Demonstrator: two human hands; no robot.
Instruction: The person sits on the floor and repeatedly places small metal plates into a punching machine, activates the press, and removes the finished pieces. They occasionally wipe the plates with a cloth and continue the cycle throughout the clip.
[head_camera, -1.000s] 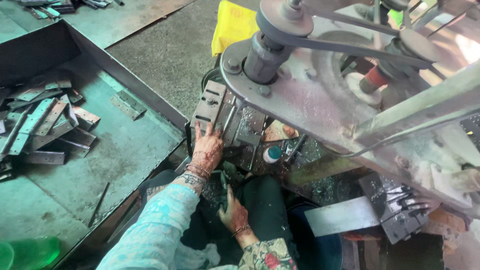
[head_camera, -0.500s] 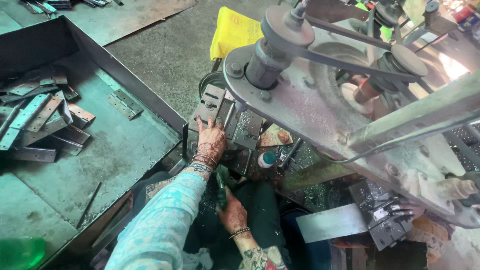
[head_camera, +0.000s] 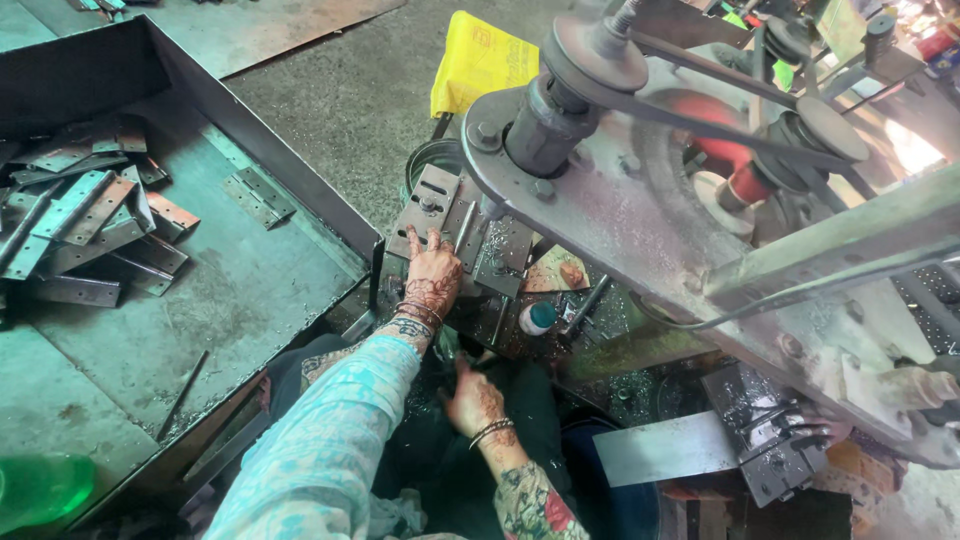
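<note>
Two hands work the press: the left hand (head_camera: 432, 272), fingers spread, lies flat on the hinge plates (head_camera: 450, 215) at twelve o'clock, steadying them. At six o'clock the right hand (head_camera: 475, 398) rests low, its finger state unclear; loose hinges (head_camera: 85, 215) wait at nine o'clock in the metal tray (head_camera: 250, 290).

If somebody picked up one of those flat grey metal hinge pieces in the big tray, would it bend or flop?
Probably not. The flat grey metal hinge pieces look like thick steel, so likely stiff and heavy for their size. Being flat, they shouldn't roll, though the hinged halves might swing. Their cut edges look sharp.
</note>
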